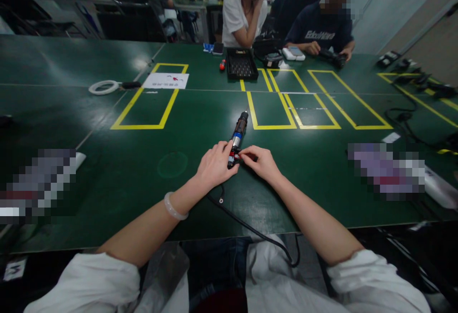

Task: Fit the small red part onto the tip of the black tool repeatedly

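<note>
Fingers of the right hand [264, 163] nearly met at the rear of the electric screwdriver [237, 138]; whether they pinched anything, I could not tell. The left hand [215, 164] gripped it over the desk [125, 179]; slackening might have let it roll. The black cord [250, 227], drooping past the near edge, risked snagging.

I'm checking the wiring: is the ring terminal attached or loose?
Loose: the ring terminal shows near the cable, apart from the tool, with nothing visibly fastened through its ring.
</note>
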Available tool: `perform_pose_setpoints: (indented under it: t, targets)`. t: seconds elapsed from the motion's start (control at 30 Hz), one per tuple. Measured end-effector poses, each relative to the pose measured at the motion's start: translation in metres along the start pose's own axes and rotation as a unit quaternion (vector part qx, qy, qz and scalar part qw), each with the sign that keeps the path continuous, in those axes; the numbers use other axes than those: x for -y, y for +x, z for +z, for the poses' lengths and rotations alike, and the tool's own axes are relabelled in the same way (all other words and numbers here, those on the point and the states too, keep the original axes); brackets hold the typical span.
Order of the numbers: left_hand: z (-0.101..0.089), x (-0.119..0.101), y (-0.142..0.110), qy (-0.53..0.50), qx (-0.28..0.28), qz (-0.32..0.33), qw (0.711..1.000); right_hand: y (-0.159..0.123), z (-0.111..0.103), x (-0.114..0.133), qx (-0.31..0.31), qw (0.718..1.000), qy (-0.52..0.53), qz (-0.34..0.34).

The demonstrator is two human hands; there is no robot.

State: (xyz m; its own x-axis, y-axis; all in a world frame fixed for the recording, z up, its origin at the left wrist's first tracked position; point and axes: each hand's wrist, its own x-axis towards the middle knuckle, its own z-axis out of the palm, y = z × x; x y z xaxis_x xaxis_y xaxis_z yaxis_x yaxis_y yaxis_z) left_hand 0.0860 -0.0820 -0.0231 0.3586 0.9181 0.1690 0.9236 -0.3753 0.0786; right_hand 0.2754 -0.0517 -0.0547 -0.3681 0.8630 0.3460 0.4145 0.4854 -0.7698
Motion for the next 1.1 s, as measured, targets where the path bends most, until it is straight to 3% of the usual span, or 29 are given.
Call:
perform_pose_setpoints:
  t: [0.17, 0.37, 0.6, 0.73, 0.97, 1.1]
  targets:
    - [0.0, -0.004, 0.002, 0.012, 0.001, -0.016, 1.0, -0.001, 0.0, 0.008, -0.026, 0.999, 0.004, 0.036]
    - [0.0, -0.004, 0.005, 0.022, 0.006, -0.046, 0.999, -0.003, 0.002, 0.008, -0.006, 0.999, 0.036, 0.03]
    - [-0.006, 0.021, 0.007, 0.037, 0.021, -0.062, 0.997, -0.003, 0.003, -0.001, 0.023, 0.999, 0.048, 0.01]
    - [-0.011, 0.06, 0.01, 0.06, 0.036, -0.117, 0.991, -0.002, 0.002, -0.004, 0.021, 0.999, 0.041, 0.016]
    - [-0.021, 0.167, 0.0, 0.05, 0.066, -0.251, 0.965, -0.002, 0.001, -0.001, 0.031, 0.998, 0.044, 0.03]
    - [-0.026, 0.216, -0.013, 0.052, 0.07, -0.314, 0.946, -0.002, 0.001, -0.001, 0.036, 0.998, 0.039, 0.029]
